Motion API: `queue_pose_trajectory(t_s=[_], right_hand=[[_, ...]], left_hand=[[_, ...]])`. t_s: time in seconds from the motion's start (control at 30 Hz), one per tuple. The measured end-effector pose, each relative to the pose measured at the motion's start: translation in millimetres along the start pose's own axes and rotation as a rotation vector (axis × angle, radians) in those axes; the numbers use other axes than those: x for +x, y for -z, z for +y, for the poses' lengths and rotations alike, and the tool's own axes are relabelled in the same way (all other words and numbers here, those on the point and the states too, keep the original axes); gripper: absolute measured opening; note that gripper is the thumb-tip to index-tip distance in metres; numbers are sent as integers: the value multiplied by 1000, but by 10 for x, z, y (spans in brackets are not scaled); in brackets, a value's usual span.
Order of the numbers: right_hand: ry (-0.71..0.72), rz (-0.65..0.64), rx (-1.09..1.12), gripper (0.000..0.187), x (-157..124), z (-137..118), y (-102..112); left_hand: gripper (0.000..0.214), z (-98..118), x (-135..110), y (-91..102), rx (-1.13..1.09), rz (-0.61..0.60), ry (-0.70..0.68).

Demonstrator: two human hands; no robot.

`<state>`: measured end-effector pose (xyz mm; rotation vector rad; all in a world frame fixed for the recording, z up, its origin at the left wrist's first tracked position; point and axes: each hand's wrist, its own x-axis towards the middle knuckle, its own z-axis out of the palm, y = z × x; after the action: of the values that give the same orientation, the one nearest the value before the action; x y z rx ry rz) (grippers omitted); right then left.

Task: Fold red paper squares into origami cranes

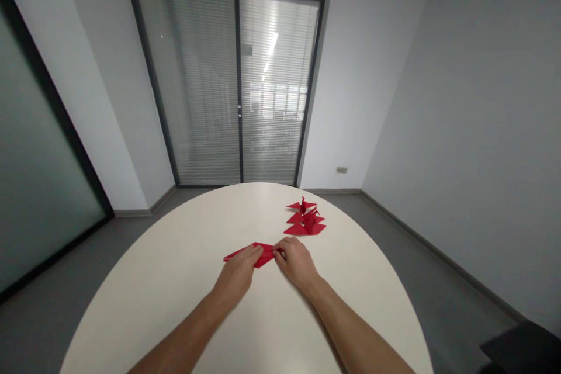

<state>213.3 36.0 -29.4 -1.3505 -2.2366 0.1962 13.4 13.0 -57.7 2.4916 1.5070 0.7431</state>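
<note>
A folded red origami paper (264,257), shaped like a long diamond, lies on the white round table (263,327). My left hand (239,269) holds its left part down, fingers closed together over it. At its right tip, the thumb and fingers of my right hand (298,260) are pinched on the paper. Part of the sheet is hidden under both hands. Just beyond my right hand stand red paper cranes (307,227), close together in a row with their wings spread.
Behind the table is a dark-framed glass partition with blinds (193,87). White walls (473,128) stand on the right, and a frosted glass panel (39,158) is on the left. A dark object (526,347) shows at the lower right corner.
</note>
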Motion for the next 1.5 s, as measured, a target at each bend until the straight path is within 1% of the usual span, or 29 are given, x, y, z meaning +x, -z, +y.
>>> queue_pose_trajectory(t_s=[0.13, 0.23, 0.33, 0.4, 0.47, 0.53, 0.63, 0.7, 0.8, 0.87, 0.97, 1.07, 1.2, 1.37, 1.5], right_hand=[[20, -25, -77, 23, 29, -19, 21], [34, -53, -112, 26, 21, -79, 27], [110, -89, -93, 35, -43, -172, -4], [165, -154, -66, 46, -100, -223, -44], [176, -246, -38, 55, -146, -243, -80], [159, -319, -20, 60, -168, -227, -94], [118, -364, -17, 62, -161, -150, -62], [84, -363, -26, 60, -146, -74, -17], [59, -328, -51, 57, -118, 57, 57], [91, -286, -65, 53, -97, 143, 101], [185, -217, -65, 46, -70, 235, 151], [210, -164, -52, 37, -56, 268, 176], [175, -118, 0, 27, -52, 269, 176], [140, -109, 64, 22, -43, 286, 171], [150, -107, 85, 21, -33, 317, 162]], left_hand=[[50, 39, -42, -21, 91, 9, -27], [49, 48, -62, -46, 138, 10, -38], [50, 14, -65, -90, 153, -9, -39], [51, -21, -66, -120, 150, -27, -29], [54, -48, -70, -139, 146, -52, -9], [56, -59, -78, -137, 150, -81, 2], [56, -41, -86, -98, 164, -120, 4], [57, -16, -83, -60, 167, -140, 13], [58, 22, -70, -11, 154, -162, 32], [59, 45, -62, 10, 137, -169, 45], [60, 70, -62, 34, 112, -179, 61], [61, 70, -77, 62, 84, -175, 64], [54, 13, -95, 126, 56, -156, 47], [47, -67, -97, 198, -12, -112, 18], [43, -70, -94, 208, -29, -77, 17]])
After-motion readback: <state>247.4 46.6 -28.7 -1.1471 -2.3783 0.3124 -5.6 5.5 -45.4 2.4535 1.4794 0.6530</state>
